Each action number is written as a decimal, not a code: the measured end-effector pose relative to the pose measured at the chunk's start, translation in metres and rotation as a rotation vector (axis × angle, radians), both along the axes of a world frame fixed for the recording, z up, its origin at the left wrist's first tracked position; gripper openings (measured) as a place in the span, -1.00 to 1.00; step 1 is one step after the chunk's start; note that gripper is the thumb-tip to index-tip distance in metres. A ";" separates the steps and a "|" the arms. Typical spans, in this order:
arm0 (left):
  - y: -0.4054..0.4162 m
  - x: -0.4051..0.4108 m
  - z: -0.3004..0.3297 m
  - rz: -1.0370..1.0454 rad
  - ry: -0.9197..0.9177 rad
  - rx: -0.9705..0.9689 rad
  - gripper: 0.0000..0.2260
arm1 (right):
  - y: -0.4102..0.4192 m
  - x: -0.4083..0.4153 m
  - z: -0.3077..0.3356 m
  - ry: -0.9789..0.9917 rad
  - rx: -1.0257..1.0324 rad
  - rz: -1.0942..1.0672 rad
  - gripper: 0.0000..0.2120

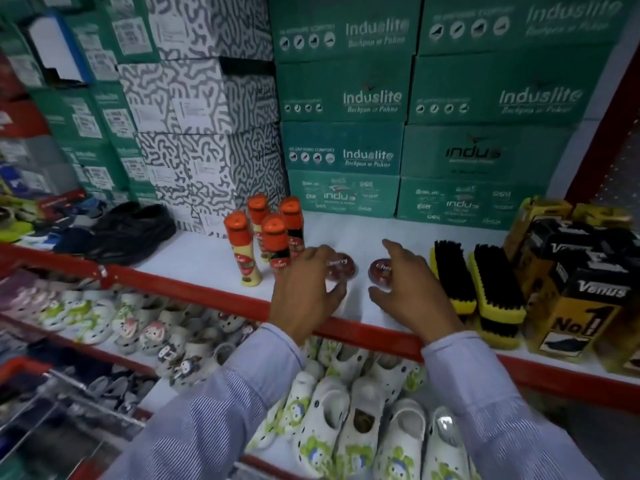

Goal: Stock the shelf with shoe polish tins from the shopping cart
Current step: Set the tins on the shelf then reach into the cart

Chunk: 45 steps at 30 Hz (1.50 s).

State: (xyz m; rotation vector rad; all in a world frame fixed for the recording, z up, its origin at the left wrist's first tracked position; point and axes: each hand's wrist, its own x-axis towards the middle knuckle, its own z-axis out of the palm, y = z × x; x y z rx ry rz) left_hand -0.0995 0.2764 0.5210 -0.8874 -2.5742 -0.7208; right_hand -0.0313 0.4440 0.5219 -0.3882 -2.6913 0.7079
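Two round dark-red shoe polish tins lie flat on the white shelf (346,230), near its red front edge. My left hand (308,289) covers the left side of the left tin (343,266), fingers over it and thumb just below. The right tin (379,270) sits between the spread index finger and thumb of my right hand (408,289), and the fingers look loose around it. The shopping cart (69,393) shows as wire bars and a red handle at the bottom left. Its contents are blurred.
Several orange-capped polish bottles (273,237) stand just left of the tins. Black-bristled yellow brushes (478,282) and black-and-yellow Venus boxes (581,299) lie to the right. Green shoe boxes (346,150) fill the shelf's back. White clogs (339,410) fill the lower shelf.
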 end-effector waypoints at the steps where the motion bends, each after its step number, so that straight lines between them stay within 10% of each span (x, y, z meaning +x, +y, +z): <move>1: -0.014 0.015 -0.001 -0.001 0.036 0.032 -0.66 | -0.011 0.015 -0.002 0.063 0.001 0.018 -0.21; 7: -0.123 0.077 -0.068 -0.040 0.176 0.071 -0.78 | -0.100 0.096 -0.056 0.187 0.001 0.070 -0.41; 13: -0.215 0.108 -0.211 -0.034 -0.091 -0.190 -0.50 | -0.191 0.130 -0.171 0.098 -0.025 0.146 -0.60; 26: -0.287 0.162 -0.477 -0.006 -0.765 -0.744 -0.33 | -0.303 0.146 -0.459 -0.827 -0.032 0.228 -0.13; 34: -0.289 0.172 -0.544 -0.230 -0.891 -0.929 -0.18 | -0.322 0.159 -0.537 -1.049 -0.008 0.311 -0.33; 45: -0.278 0.142 -0.521 -0.190 -0.836 -0.719 -0.57 | -0.308 0.123 -0.505 -1.003 -0.010 0.310 -0.38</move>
